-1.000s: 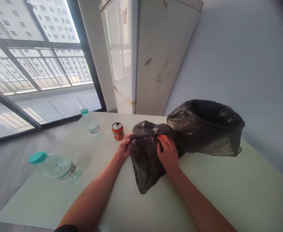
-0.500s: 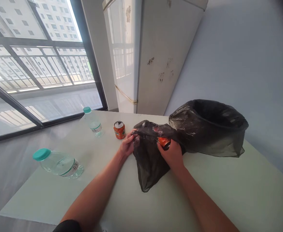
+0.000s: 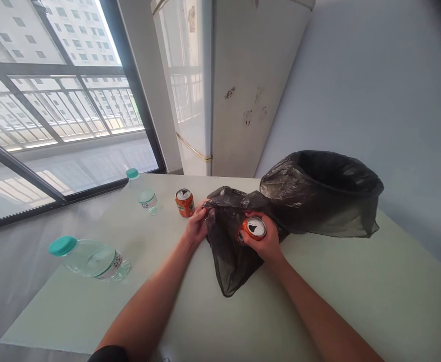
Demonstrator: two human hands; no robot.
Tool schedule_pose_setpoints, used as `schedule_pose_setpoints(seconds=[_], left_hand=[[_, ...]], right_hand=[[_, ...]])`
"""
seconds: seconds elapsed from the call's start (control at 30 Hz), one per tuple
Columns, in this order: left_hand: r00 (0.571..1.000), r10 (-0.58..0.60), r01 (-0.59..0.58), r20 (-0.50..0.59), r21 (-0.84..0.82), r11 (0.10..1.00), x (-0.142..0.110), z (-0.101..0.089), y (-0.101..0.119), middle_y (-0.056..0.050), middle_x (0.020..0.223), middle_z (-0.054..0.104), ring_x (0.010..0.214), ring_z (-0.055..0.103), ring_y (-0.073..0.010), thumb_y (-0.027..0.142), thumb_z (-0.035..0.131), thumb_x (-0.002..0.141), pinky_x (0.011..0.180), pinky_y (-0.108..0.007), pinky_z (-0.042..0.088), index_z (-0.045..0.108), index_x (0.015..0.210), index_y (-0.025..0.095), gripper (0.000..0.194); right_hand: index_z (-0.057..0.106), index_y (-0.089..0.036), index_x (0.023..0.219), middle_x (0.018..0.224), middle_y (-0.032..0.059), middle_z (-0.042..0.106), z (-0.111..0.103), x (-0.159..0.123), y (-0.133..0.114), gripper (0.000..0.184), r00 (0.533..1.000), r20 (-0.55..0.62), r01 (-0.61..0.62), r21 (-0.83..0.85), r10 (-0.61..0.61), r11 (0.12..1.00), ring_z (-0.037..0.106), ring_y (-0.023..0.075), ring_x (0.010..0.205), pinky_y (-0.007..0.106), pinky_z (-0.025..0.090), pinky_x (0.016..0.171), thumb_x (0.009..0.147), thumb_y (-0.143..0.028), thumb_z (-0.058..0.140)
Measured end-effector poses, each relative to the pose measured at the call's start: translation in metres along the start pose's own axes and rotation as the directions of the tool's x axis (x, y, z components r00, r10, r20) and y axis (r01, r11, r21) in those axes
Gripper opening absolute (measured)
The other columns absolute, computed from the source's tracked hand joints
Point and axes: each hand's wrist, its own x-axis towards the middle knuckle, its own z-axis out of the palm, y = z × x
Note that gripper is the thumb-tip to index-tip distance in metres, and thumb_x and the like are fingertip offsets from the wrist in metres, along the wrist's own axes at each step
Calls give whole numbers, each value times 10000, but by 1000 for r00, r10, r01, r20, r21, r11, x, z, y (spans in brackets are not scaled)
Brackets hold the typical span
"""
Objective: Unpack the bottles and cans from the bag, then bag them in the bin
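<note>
A thin black plastic bag [image 3: 230, 261] lies loosely on the white table [image 3: 213, 327], and my left hand [image 3: 197, 224] grips its left edge, some fingers hidden in the folds. My right hand [image 3: 267, 241] is closed round an orange drink can [image 3: 251, 229], whose opened top faces me, over the bag. A second orange can [image 3: 185, 202], also opened, stands upright just left of my left hand. Behind my right hand, touching the bag, is a bin-shaped container lined with black plastic [image 3: 318, 201].
Two clear bottles with green caps are on the left: a near bottle [image 3: 92, 256] and a far bottle [image 3: 143, 196]. A white fridge [image 3: 243, 125] stands behind the table. Glass doors [image 3: 66, 115] are at the left, a plain wall [image 3: 374, 90] at the right.
The can in my right hand has come out from under the bag's folds and turned, so its top now shows. My left hand keeps its hold on the bag. The view has shifted slightly.
</note>
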Motion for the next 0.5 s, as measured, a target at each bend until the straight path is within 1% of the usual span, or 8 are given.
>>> schedule_pose_setpoints(seconds=[0.1, 0.17, 0.23, 0.3, 0.4, 0.5], left_hand=[[1000, -7, 7, 6, 20, 1000, 0, 1, 0, -21, 844, 727, 721, 676, -126, 251, 886, 678, 681, -209, 561, 736, 989, 165, 355], [1000, -11, 11, 2, 16, 1000, 0, 1, 0, -17, 836, 722, 716, 670, -120, 247, 885, 673, 676, -201, 554, 730, 979, 164, 353], [1000, -16, 16, 2, 11, 1000, 0, 2, 0, -17, 833, 719, 719, 668, -120, 247, 883, 674, 677, -198, 551, 724, 974, 163, 350], [1000, -24, 24, 14, 20, 1000, 0, 2, 0, -18, 822, 712, 713, 664, -122, 249, 875, 683, 671, -200, 550, 719, 969, 159, 339], [999, -30, 29, 16, 47, 998, 0, 3, 0, -26, 843, 715, 716, 668, -132, 238, 853, 698, 672, -213, 557, 714, 971, 157, 317], [999, -28, 27, 17, 47, 999, 0, 4, 0, -32, 870, 725, 726, 674, -132, 231, 854, 698, 687, -214, 563, 715, 978, 154, 322]], right_hand=[[645, -223, 1069, 1110, 95, 755, 4, 1, -4, 388, 992, 128, -20, 122, 5, 992, 735, 263, 1007, 393, 593, 903, 734, -316, 816], [662, -218, 1071, 1033, 78, 754, 8, 1, -3, 361, 987, 162, -42, 160, 15, 986, 740, 244, 924, 370, 601, 847, 748, -296, 804], [672, -213, 1056, 980, 69, 745, 10, 0, -1, 353, 989, 148, -45, 166, 20, 985, 733, 235, 869, 366, 600, 820, 743, -295, 813], [674, -210, 1040, 981, 73, 746, 12, -1, 3, 375, 993, 117, -30, 160, 11, 987, 729, 241, 875, 377, 595, 837, 720, -309, 844], [671, -207, 1025, 990, 82, 753, 15, -1, 5, 439, 994, 111, -24, 147, 8, 989, 726, 256, 897, 392, 592, 864, 671, -339, 895], [667, -206, 1014, 980, 85, 754, 17, 0, 5, 409, 993, 114, -32, 124, 18, 992, 725, 258, 888, 399, 595, 861, 689, -353, 868]])
